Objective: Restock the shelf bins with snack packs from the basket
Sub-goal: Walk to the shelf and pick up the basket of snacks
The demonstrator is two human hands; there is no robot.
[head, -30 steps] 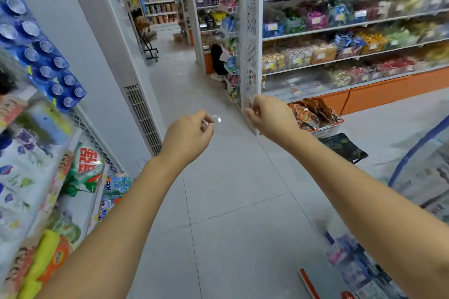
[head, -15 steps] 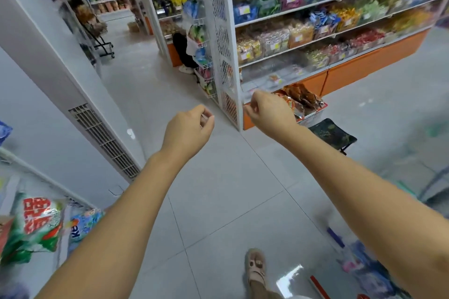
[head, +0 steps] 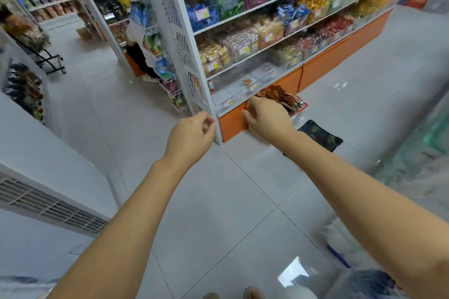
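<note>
A red-rimmed basket heaped with brown and orange snack packs stands on the floor against the orange base of the shelf. Just above it, the lowest shelf carries clear plastic bins that look nearly empty, one with a single orange pack. My right hand is stretched out in front of the basket's left part, fingers loosely curled, holding nothing. My left hand hovers in the air by the shelf's corner post, also loosely curled with nothing in it.
A white perforated end panel with wire hooks of goods closes the shelf's left end. A person crouches behind it in the side aisle. A dark folding stool sits right of the basket. A white vented column stands at left.
The view has come nearer to the shelf and tipped downward. Both arms stay stretched forward; my right hand now overlaps the basket, and the left one lines up with the corner post.
</note>
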